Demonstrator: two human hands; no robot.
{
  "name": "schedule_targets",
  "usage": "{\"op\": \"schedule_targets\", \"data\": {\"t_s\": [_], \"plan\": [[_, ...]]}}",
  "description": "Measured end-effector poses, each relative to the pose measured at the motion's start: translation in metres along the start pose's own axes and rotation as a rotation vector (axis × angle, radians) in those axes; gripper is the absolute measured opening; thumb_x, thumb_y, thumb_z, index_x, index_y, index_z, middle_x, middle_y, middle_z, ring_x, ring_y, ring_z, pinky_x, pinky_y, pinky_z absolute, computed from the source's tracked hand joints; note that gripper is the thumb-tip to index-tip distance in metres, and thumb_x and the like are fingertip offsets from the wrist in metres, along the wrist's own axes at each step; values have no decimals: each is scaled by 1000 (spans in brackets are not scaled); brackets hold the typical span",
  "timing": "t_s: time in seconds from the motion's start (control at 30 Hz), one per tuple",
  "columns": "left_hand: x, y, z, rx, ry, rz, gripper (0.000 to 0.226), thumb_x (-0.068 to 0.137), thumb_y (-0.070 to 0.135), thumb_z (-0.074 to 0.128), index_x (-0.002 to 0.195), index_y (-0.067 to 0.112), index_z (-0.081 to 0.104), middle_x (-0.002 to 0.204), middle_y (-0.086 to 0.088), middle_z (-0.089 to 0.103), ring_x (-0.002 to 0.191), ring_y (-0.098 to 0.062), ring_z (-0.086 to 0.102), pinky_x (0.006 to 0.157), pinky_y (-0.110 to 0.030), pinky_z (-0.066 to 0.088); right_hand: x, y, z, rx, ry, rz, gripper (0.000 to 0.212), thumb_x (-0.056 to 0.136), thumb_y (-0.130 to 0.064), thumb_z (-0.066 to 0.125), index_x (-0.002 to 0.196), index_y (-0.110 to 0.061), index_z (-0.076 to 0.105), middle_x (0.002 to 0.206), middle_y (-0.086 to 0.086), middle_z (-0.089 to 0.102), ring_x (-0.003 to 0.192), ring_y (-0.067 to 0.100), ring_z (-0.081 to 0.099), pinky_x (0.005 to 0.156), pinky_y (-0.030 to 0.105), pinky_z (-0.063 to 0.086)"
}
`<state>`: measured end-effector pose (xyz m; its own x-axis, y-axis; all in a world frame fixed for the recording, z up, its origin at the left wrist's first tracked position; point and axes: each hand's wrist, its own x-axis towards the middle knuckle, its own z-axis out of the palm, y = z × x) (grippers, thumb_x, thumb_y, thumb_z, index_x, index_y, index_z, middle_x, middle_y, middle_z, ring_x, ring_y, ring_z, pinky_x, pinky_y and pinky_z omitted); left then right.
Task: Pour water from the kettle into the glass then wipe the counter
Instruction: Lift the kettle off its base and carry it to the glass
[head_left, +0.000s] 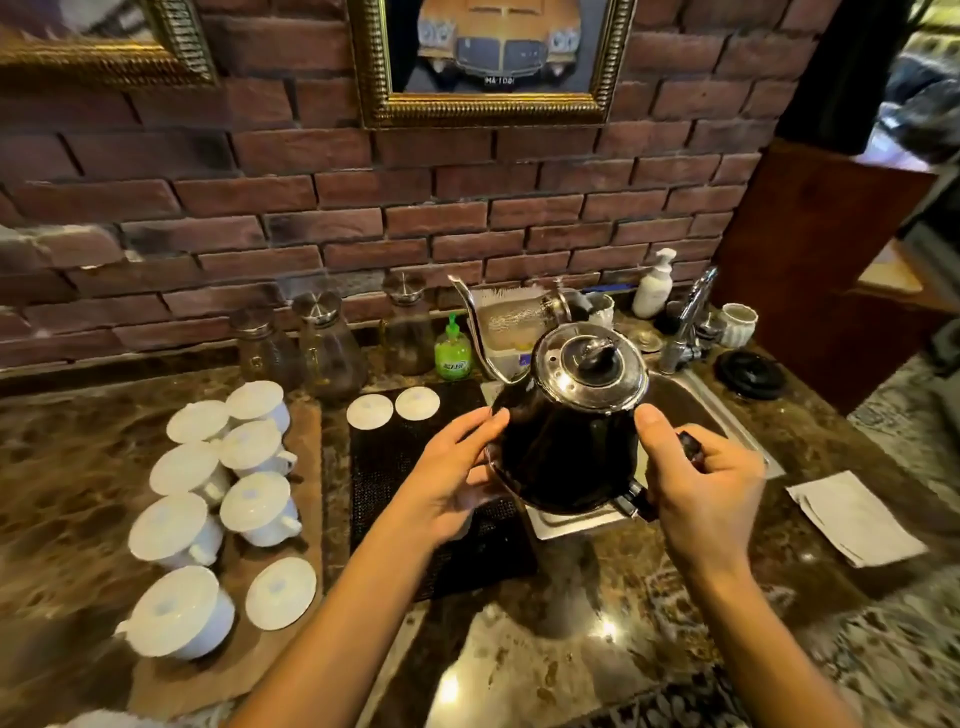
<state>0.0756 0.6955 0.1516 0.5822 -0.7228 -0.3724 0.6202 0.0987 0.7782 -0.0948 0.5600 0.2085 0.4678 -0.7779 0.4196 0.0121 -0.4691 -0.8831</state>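
Observation:
A black gooseneck kettle with a shiny steel lid hangs above the near left corner of the steel sink, its thin spout pointing away to the left. My right hand is shut on its black handle. My left hand curls around what looks like a clear glass, held against the kettle's left side; the glass is mostly hidden and hard to make out. A folded white cloth lies on the marble counter to the right of the sink.
Several white lidded cups stand on a brown mat at the left. A black mat holds two white lids. Glass jars, a green soap bottle, a tap and the round black kettle base line the brick wall.

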Motion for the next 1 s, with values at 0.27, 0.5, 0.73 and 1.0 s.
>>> {"op": "schedule_targets", "data": {"t_s": [0.27,0.5,0.73,1.0], "plan": [[1,-9,-50,32,-119,-102,86,65,42,89,142,15,59,66,6,73,52,-5,67,51,-25,55,-45,0,37,-121,126,-10,73,93,-45,66,47,2,35,47,23,32,43,27,25,45,42,20],[-11,-38,-53,7,-55,-138,81,57,45,89,131,18,69,99,-5,78,88,-16,74,75,-38,62,-58,12,29,-118,78,-3,69,92,-44,66,45,-3,36,44,12,35,41,12,25,43,32,21],[-5,-55,-53,-72,-11,-180,81,58,41,89,132,19,68,99,-2,81,95,-18,75,76,-44,63,-57,21,31,-170,50,47,68,89,-51,65,44,-12,33,42,-8,29,41,6,24,43,26,19],[-1,-94,-59,-98,37,-213,50,59,42,90,106,26,81,100,-6,82,91,-21,80,76,-44,65,-66,53,24,-191,-11,121,67,92,-53,66,49,-10,36,43,7,29,43,14,24,46,43,21]]}}
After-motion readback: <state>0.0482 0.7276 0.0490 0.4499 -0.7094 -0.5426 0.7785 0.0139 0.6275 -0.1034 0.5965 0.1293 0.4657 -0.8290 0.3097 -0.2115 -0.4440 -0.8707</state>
